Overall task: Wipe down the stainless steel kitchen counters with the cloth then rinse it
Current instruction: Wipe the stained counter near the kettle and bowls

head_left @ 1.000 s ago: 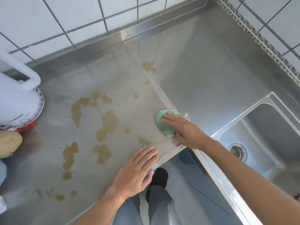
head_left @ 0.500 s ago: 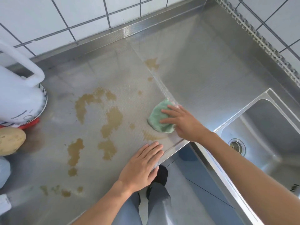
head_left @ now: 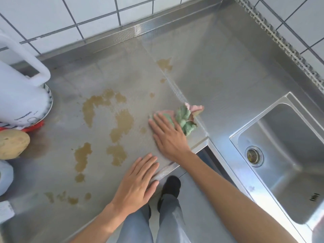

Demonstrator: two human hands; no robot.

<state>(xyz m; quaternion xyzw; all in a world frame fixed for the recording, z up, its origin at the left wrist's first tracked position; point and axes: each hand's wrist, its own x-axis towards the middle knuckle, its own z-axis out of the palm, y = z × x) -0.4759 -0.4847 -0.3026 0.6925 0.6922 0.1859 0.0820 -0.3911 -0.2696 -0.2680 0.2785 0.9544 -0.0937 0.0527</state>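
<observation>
A green and pink cloth (head_left: 185, 118) lies bunched on the stainless steel counter (head_left: 228, 71) near its front edge. My right hand (head_left: 168, 135) presses flat on the cloth's left part, fingers pointing away from me. Brown spill patches (head_left: 121, 125) spread across the counter to the left of the cloth. My left hand (head_left: 138, 181) rests flat on the counter's front edge, fingers apart, holding nothing. The sink (head_left: 287, 155) with its drain lies to the right.
A white appliance (head_left: 21, 99) with a handle stands at the far left on a red base. A potato (head_left: 12, 144) lies in front of it. Tiled walls close the back and right. My legs and a black shoe (head_left: 171, 185) show below the counter edge.
My right hand has slid the cloth left and then back toward me, wiping the small brown patch near the front edge. The cloth now shows a pink side. The left hand stayed put.
</observation>
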